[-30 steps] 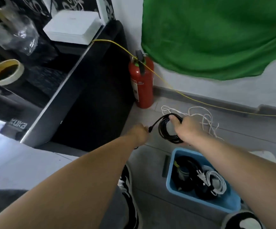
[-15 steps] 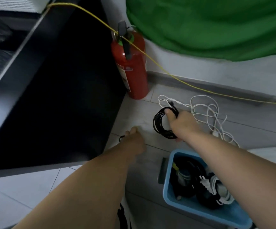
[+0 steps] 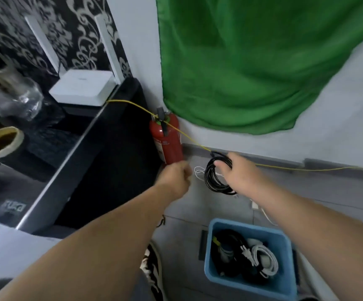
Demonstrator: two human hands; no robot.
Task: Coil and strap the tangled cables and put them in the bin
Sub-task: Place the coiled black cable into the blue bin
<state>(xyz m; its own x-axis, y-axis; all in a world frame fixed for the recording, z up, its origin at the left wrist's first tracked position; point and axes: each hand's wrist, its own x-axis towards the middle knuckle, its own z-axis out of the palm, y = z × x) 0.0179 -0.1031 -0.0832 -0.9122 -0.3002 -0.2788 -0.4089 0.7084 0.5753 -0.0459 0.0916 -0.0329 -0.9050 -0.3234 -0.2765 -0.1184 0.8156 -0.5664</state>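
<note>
My right hand [image 3: 240, 175] grips a coil of black cable [image 3: 213, 181] and holds it upright above the floor, near the wall. My left hand [image 3: 175, 178] is a closed fist just left of the coil, apart from it; nothing shows in it. A tangled white cable [image 3: 199, 171] lies on the floor behind the coil, mostly hidden by my hands. The blue bin [image 3: 249, 286] stands on the floor below my right arm, with black cable bundles and a coiled white cable [image 3: 264, 260] inside.
A red fire extinguisher [image 3: 168, 142] stands in the corner beside a black cabinet [image 3: 102, 170]. A thin yellow cable [image 3: 284, 168] runs from the cabinet top along the wall. A small black piece [image 3: 161, 221] lies on the floor. My shoe [image 3: 152, 270] is left of the bin.
My left hand has come up from the floor and closed beside the coil. The right hand has lifted the black coil higher. The view has tilted upward.
</note>
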